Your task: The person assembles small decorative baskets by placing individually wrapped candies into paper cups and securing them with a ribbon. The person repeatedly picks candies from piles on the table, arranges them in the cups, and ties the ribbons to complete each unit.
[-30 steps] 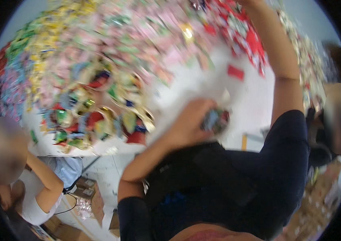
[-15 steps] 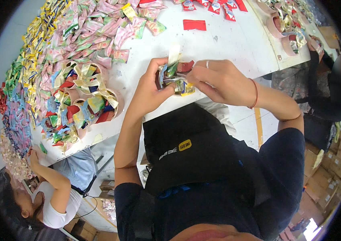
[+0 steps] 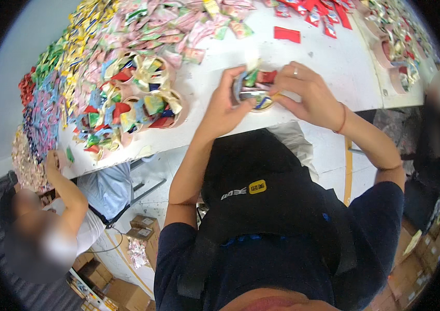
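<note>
A small round container (image 3: 265,109) filled with wrapped sweets (image 3: 251,78) in green, red, blue and yellow stands on the white table in front of me. Around its left side curls my left hand (image 3: 224,106), the thumb lying over the near rim onto the sweets. My right hand (image 3: 310,94) is at the container's right rim, thumb and fingers pinched together over the sweets. Whatever lies between those fingertips is too small to make out. A pale ribbon-like strip (image 3: 252,58) sticks up behind the container.
To the left are several filled pale pink round containers (image 3: 177,108) with cream ribbons. Beyond them spread piles of pink packets (image 3: 163,23), yellow packets (image 3: 86,26) and others. One red packet (image 3: 287,34) lies beyond my hands. A co-worker's arm (image 3: 67,184) reaches the table's left end.
The view has shifted, so the table and my hands appear further right. Both hands stay at the container; the right fingers still pinch over its right side.
</note>
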